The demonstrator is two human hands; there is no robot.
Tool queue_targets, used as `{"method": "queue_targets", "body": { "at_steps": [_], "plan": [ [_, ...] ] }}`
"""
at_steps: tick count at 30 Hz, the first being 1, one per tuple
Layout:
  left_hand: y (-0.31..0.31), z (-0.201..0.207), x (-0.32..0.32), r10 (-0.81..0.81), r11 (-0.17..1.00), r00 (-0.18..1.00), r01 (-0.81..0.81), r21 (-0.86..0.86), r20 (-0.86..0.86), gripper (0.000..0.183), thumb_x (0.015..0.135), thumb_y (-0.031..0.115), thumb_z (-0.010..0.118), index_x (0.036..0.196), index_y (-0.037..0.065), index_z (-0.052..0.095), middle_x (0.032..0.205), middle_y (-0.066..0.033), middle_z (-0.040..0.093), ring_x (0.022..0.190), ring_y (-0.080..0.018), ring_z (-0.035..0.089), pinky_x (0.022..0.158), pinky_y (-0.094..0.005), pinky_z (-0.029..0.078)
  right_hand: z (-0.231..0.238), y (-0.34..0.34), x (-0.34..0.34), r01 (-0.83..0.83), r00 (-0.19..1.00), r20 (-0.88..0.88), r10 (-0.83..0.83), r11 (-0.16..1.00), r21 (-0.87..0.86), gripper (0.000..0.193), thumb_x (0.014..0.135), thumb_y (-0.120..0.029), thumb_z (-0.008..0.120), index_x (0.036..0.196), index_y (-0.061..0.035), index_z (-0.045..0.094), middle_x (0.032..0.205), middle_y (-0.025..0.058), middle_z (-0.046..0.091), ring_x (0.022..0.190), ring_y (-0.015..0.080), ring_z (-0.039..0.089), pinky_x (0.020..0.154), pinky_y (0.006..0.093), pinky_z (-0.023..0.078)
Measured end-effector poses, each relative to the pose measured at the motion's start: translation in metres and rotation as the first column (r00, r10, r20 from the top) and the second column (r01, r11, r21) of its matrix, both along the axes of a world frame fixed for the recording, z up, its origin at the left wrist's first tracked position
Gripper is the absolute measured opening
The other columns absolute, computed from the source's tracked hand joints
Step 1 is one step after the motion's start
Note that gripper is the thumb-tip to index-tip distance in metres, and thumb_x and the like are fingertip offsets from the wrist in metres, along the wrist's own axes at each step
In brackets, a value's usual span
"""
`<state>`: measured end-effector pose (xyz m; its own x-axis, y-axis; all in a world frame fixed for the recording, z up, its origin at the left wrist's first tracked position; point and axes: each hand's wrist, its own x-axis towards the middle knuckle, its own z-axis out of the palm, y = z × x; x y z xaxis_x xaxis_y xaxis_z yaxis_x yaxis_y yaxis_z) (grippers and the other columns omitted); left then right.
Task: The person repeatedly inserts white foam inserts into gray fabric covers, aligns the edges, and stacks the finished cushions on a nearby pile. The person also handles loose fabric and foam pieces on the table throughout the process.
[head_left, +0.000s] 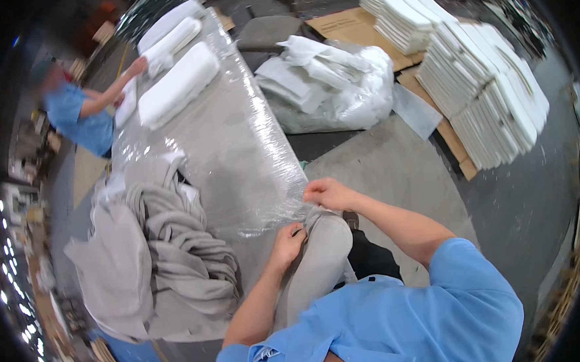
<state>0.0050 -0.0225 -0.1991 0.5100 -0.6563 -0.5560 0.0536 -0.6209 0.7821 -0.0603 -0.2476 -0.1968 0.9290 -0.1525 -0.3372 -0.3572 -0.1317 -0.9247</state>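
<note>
A long padded piece in a grey fabric cover [327, 248] lies across my lap, its rounded far end up against the near corner of the table. On its left side is my left hand [288, 245], fingers closed, with a small dark thing at the fingertips that I cannot identify. My right hand [330, 193] is at the far end of the piece, by the table corner. Its fingers are pinched together, and what they hold is too small to make out. A heap of loose grey fabric covers [175, 246] lies to the left on the table.
Clear plastic film covers the table [229, 151]. White foam pads [179, 85] lie at its far end, where a co-worker in blue [80, 113] handles one. A plastic bag of white pieces [337, 87] stands beyond the table. Stacked white foam panels [475, 86] rest on cardboard [354, 30] at the right.
</note>
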Motion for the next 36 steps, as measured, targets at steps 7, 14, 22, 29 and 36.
{"method": "queue_targets", "body": {
  "at_steps": [7,14,22,29,36],
  "plan": [
    [-0.004,-0.034,0.008,0.142,0.953,0.989,-0.146,-0.266,-0.033,0.017,0.102,0.008,0.062,0.114,0.001,0.072,0.099,-0.0038,0.073,0.081,-0.0092,0.063,0.073,-0.0262,0.052,-0.055,0.018,-0.097,0.399,0.903,-0.336,-0.269,0.817,0.416,0.03,0.104,-0.035,0.066,0.12,-0.0101,0.069,0.102,-0.0014,0.068,0.084,0.0113,0.062,0.069,0.0291,0.053],
    [-0.009,-0.012,0.001,0.266,0.9,0.812,-0.402,-0.168,-0.52,0.026,0.101,0.003,0.063,0.126,0.003,0.07,0.107,-0.0056,0.075,0.088,-0.0122,0.071,0.074,-0.0278,0.06,-0.048,0.064,-0.086,0.465,0.884,-0.258,-0.389,0.783,0.414,0.041,0.098,-0.034,0.076,0.125,-0.0077,0.061,0.099,0.0043,0.064,0.082,0.0132,0.058,0.068,0.0319,0.049],
    [-0.006,-0.024,0.002,0.198,0.916,0.884,-0.321,-0.242,-0.423,0.015,0.101,0.005,0.066,0.116,0.006,0.069,0.104,-0.0029,0.073,0.086,-0.0107,0.069,0.075,-0.0266,0.059,-0.066,0.076,-0.086,0.508,0.829,0.02,-0.559,0.768,0.391,0.014,0.102,-0.022,0.07,0.1,-0.0104,0.062,0.081,-0.005,0.055,0.072,0.0076,0.049,0.064,0.0278,0.043],
    [-0.009,-0.032,0.004,0.179,0.92,0.895,-0.299,-0.253,-0.408,0.018,0.105,0.011,0.063,0.121,0.006,0.069,0.107,-0.0047,0.074,0.089,-0.013,0.071,0.077,-0.0298,0.061,-0.05,0.056,-0.101,0.333,0.925,0.02,-0.38,0.835,0.438,0.015,0.103,-0.021,0.069,0.103,-0.007,0.066,0.09,-0.0044,0.061,0.085,0.009,0.054,0.077,0.0278,0.046],
    [-0.023,-0.026,-0.005,0.08,0.959,0.996,-0.09,-0.268,-0.049,0.013,0.107,0.016,0.061,0.11,0.005,0.067,0.096,0.0031,0.068,0.085,-0.0062,0.063,0.073,-0.0249,0.051,-0.038,0.063,-0.114,0.587,0.728,-0.266,-0.631,0.374,0.718,0.013,0.107,-0.019,0.059,0.098,-0.0113,0.064,0.087,-0.0047,0.059,0.081,0.0105,0.052,0.077,0.0274,0.044]
  ]
}}
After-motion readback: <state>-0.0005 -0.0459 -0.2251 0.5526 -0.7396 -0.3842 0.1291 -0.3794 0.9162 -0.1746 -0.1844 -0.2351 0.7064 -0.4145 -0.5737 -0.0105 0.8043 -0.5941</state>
